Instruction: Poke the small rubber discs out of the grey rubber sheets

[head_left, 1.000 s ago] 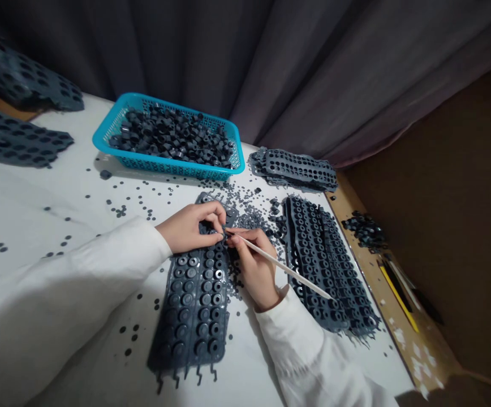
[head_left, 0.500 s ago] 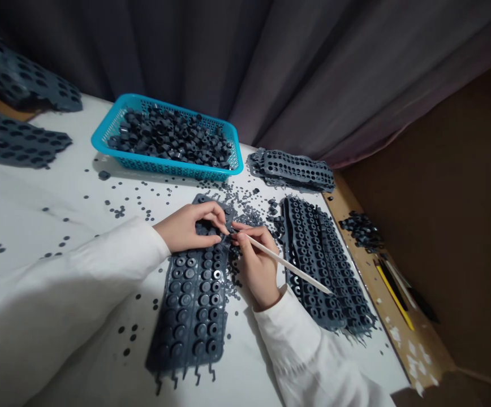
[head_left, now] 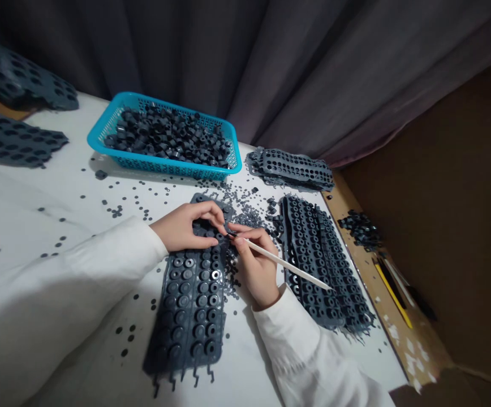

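Note:
A dark grey moulded rubber sheet [head_left: 192, 311] with rows of round raised caps lies lengthwise before me. My left hand [head_left: 188, 226] rests on its upper part, thumb and index finger apart, the index fingertip near the sheet's right edge. The other left fingers are partly hidden. My right hand [head_left: 256, 260] pinches a slim white stick-shaped tool [head_left: 290, 265] like a pen. Its dark working end meets the sheet's right edge beside my left fingertips; the exact contact is too small to make out. Small dark discs [head_left: 248, 217] lie scattered around the sheet.
A blue basket [head_left: 164, 161] full of small dark rubber pieces stands at the back. More moulded sheets [head_left: 317, 260] lie on the right, with a stack of perforated sheets [head_left: 292, 167] behind. Loose pieces [head_left: 360, 229] and a yellow tool [head_left: 392, 294] lie along the right ledge.
The whole view has shifted slightly, so everything sits a little further left. Both hands keep nearly the same pose at the sheet's right edge, the tool still in my right hand.

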Demonstrator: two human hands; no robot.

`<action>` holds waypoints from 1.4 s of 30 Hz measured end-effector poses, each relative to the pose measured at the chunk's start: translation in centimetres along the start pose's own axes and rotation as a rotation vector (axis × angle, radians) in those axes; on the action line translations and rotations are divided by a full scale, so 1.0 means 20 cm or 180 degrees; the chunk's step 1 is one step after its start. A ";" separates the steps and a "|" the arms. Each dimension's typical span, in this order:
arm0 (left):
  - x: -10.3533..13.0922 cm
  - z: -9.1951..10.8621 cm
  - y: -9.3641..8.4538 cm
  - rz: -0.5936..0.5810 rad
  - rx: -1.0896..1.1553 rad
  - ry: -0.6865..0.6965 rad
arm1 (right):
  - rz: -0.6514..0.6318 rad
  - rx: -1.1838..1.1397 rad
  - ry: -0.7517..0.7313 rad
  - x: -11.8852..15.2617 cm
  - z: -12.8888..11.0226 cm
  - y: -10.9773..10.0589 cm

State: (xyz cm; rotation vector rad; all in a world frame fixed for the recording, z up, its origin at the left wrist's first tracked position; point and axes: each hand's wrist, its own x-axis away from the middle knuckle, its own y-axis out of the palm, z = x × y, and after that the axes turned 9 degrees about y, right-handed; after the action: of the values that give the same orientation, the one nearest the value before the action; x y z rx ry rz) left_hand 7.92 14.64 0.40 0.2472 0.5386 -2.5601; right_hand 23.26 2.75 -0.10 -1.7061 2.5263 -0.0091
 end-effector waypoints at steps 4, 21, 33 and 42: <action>0.00 0.00 0.01 0.0048 0.0042 0.0040 | -0.0032 0.0015 -0.0109 0.00 0.00 0.00; 0.01 0.00 0.02 0.0262 -0.0205 -0.0288 | -0.0404 0.0766 -0.0287 0.02 -0.01 -0.02; 0.00 0.00 0.02 0.0201 -0.0151 -0.0352 | -0.0491 0.0869 -0.0260 0.01 -0.01 -0.02; 0.01 -0.02 0.02 0.0173 -0.0140 -0.0356 | -0.0518 0.0980 -0.0408 0.02 -0.02 -0.02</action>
State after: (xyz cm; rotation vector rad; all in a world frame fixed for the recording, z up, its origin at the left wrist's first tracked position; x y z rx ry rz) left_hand 8.07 14.42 -0.11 0.1010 0.5379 -2.4892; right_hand 23.43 2.30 0.24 -1.7186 2.1572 -0.2755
